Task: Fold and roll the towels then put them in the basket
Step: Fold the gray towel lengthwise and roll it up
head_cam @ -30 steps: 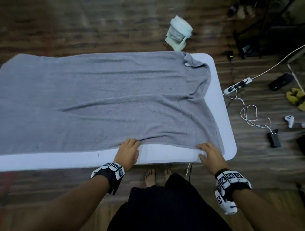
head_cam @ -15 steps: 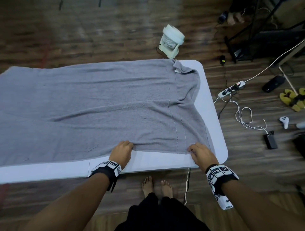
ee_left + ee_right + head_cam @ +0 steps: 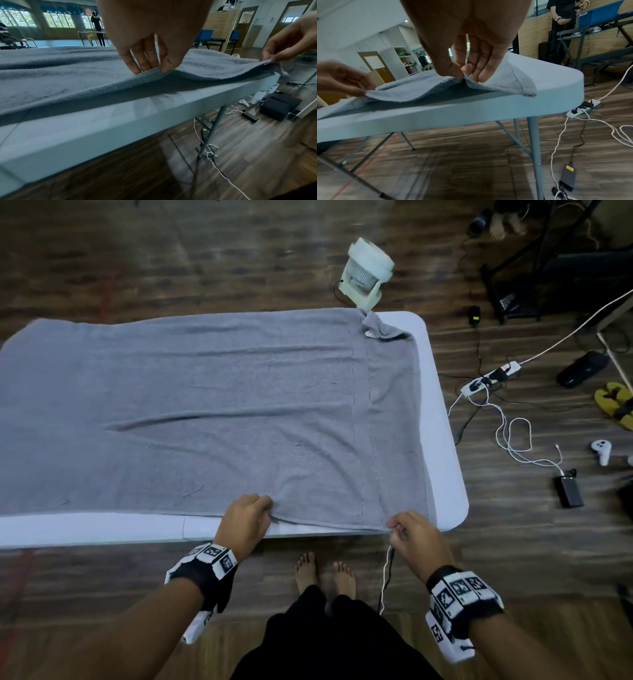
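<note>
The large grey terry-cloth towel is lying spread over the white rectangular folding table, covering it from the left end almost to the right end, with its far right corner bunched near the table's far right corner. Compared with a second ago, when both palms were resting flat on the near hem, the fingers are now curling. The left hand is pinching the near hem between thumb and fingertips, partway along the table's near edge. The right hand is pinching the same hem close to the towel's near right corner, by the table's near right corner.

The wrist views are showing the hem lifted off the tabletop between the two grips, with shadow beneath it.

Judgement: smoothing is giving way to the first fold, likely carrying the near hem toward the far edge. No basket is in view. A small white fan is standing on the wooden floor beyond the far edge.
</note>
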A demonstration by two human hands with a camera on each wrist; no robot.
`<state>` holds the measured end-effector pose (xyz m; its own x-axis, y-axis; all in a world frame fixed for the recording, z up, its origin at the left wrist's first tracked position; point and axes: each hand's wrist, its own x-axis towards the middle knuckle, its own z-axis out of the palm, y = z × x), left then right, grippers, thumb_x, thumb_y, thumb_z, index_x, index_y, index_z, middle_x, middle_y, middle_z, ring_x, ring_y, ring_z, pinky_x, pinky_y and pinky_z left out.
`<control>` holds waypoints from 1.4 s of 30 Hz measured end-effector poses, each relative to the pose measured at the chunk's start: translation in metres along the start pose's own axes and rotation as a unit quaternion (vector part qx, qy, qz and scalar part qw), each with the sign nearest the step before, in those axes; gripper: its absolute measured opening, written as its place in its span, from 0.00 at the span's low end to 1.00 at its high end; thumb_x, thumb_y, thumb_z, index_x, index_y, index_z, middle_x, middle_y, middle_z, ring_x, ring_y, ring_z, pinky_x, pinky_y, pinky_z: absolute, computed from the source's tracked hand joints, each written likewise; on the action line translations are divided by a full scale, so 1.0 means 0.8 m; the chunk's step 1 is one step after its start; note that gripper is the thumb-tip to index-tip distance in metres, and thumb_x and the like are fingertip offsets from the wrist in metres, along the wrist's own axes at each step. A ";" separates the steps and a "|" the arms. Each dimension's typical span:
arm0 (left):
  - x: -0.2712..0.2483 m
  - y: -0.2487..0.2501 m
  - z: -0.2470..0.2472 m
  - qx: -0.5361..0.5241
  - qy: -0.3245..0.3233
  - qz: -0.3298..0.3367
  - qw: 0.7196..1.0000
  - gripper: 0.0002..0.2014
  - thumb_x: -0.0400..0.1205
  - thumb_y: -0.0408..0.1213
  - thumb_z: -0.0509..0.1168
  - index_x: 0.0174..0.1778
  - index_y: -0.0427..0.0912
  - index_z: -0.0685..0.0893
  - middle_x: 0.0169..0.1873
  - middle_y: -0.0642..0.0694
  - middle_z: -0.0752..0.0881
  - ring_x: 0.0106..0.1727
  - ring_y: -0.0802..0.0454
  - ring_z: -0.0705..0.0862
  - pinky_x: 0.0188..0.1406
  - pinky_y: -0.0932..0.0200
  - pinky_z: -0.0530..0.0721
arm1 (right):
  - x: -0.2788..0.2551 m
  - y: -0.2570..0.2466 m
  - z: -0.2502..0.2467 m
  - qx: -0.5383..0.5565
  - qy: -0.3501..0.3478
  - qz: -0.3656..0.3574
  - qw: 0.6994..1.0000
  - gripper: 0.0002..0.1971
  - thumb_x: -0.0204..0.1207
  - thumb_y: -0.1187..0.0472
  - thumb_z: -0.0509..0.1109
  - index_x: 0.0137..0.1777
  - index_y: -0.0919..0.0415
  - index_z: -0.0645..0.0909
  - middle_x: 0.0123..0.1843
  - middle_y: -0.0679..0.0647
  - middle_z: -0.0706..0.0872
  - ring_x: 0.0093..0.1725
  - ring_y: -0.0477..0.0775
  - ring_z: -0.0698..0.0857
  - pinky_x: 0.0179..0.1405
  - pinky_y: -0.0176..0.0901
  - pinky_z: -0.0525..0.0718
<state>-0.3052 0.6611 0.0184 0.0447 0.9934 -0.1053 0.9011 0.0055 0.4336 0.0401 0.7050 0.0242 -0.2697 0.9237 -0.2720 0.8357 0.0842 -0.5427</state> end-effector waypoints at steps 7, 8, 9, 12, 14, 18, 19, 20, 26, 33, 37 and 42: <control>-0.056 0.012 0.010 -0.040 -0.052 -0.034 0.997 0.08 0.71 0.29 0.67 0.43 0.41 0.88 0.36 0.44 0.87 0.40 0.42 0.85 0.40 0.56 0.78 | -0.030 0.023 0.003 -0.030 -0.108 0.041 0.993 0.07 0.71 0.65 0.73 0.45 0.52 0.85 0.42 0.46 0.80 0.45 0.51 0.82 0.46 0.46 0.80; -0.060 0.011 0.012 -0.046 -0.075 -0.040 0.995 0.09 0.72 0.30 0.67 0.46 0.40 0.88 0.39 0.43 0.89 0.43 0.41 0.86 0.43 0.56 0.80 | -0.029 0.021 0.004 -0.051 -0.143 0.050 0.987 0.06 0.73 0.63 0.72 0.47 0.52 0.85 0.44 0.46 0.81 0.47 0.51 0.83 0.48 0.44 0.80; -0.061 0.009 0.013 -0.051 -0.095 -0.044 0.993 0.11 0.74 0.31 0.66 0.50 0.41 0.89 0.43 0.43 0.90 0.46 0.42 0.87 0.46 0.55 0.81 | -0.028 0.017 0.006 -0.065 -0.164 0.053 0.983 0.05 0.75 0.61 0.71 0.49 0.52 0.85 0.45 0.47 0.82 0.49 0.52 0.84 0.49 0.43 0.80; -0.068 -0.008 0.008 -0.064 -0.082 -0.059 0.993 0.15 0.76 0.34 0.65 0.58 0.42 0.86 0.50 0.44 0.89 0.52 0.45 0.86 0.53 0.54 0.82 | -0.015 -0.012 0.018 -0.072 -0.178 0.034 0.981 0.05 0.76 0.57 0.69 0.47 0.46 0.84 0.44 0.47 0.87 0.49 0.51 0.86 0.49 0.44 0.82; -0.076 -0.031 -0.006 -0.056 -0.051 -0.078 0.994 0.14 0.75 0.32 0.66 0.55 0.40 0.87 0.47 0.43 0.89 0.49 0.42 0.86 0.50 0.51 0.83 | 0.002 -0.055 0.035 -0.066 -0.188 0.010 0.980 0.05 0.75 0.57 0.68 0.48 0.47 0.84 0.46 0.47 0.88 0.50 0.51 0.86 0.51 0.44 0.82; -0.106 -0.099 -0.044 -0.040 0.004 -0.122 0.992 0.12 0.69 0.29 0.66 0.48 0.39 0.87 0.40 0.41 0.88 0.44 0.38 0.86 0.44 0.49 0.85 | 0.032 -0.174 0.093 -0.049 -0.217 -0.079 0.972 0.07 0.77 0.58 0.66 0.51 0.53 0.84 0.52 0.51 0.87 0.53 0.55 0.84 0.54 0.47 0.82; -0.113 -0.117 -0.055 -0.039 0.013 -0.131 0.990 0.11 0.68 0.28 0.66 0.45 0.38 0.87 0.38 0.40 0.88 0.42 0.37 0.86 0.43 0.49 0.86 | 0.036 -0.206 0.109 -0.048 -0.225 -0.101 0.968 0.07 0.78 0.59 0.66 0.52 0.55 0.84 0.53 0.52 0.86 0.53 0.55 0.83 0.54 0.47 0.81; -0.121 -0.138 -0.067 -0.037 0.021 -0.140 0.989 0.10 0.68 0.26 0.67 0.44 0.37 0.87 0.36 0.40 0.87 0.40 0.36 0.85 0.41 0.48 0.86 | 0.040 -0.241 0.128 -0.046 -0.231 -0.120 0.964 0.07 0.78 0.60 0.65 0.52 0.56 0.84 0.53 0.53 0.85 0.52 0.55 0.83 0.54 0.46 0.81; -0.144 -0.247 -0.113 -0.013 -0.004 -0.147 0.989 0.16 0.66 0.21 0.65 0.48 0.36 0.86 0.44 0.38 0.85 0.46 0.35 0.83 0.47 0.46 0.83 | 0.053 -0.389 0.231 -0.078 -0.250 -0.204 0.943 0.13 0.78 0.59 0.66 0.62 0.54 0.80 0.62 0.53 0.79 0.63 0.56 0.77 0.63 0.47 0.76; -0.150 -0.300 -0.108 -0.008 -0.057 -0.073 0.996 0.21 0.61 0.13 0.64 0.46 0.34 0.85 0.41 0.37 0.84 0.45 0.36 0.81 0.41 0.46 0.83 | 0.064 -0.438 0.294 -0.155 -0.235 -0.229 0.932 0.16 0.76 0.66 0.66 0.63 0.54 0.79 0.61 0.54 0.79 0.60 0.58 0.78 0.59 0.49 0.77; -0.157 -0.305 -0.112 -0.011 -0.076 -0.078 0.994 0.18 0.66 0.16 0.60 0.48 0.34 0.84 0.44 0.36 0.84 0.48 0.36 0.80 0.44 0.44 0.80 | 0.067 -0.439 0.299 -0.136 -0.238 -0.205 0.940 0.09 0.74 0.67 0.66 0.51 0.59 0.83 0.52 0.57 0.83 0.51 0.62 0.83 0.52 0.52 0.82; -0.187 -0.303 -0.109 -0.063 -0.099 -0.067 0.991 0.12 0.72 0.20 0.62 0.48 0.34 0.85 0.45 0.37 0.85 0.50 0.38 0.81 0.47 0.54 0.72 | 0.052 -0.443 0.294 -0.093 -0.236 -0.206 0.945 0.07 0.73 0.66 0.68 0.49 0.57 0.84 0.47 0.53 0.85 0.45 0.55 0.84 0.48 0.47 0.83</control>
<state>-0.5678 0.5207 0.0071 0.0236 0.9413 -0.3368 0.8441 0.1618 0.5112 -0.3795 0.6254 0.0181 -0.7376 0.5326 -0.4151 0.6706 0.5054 -0.5430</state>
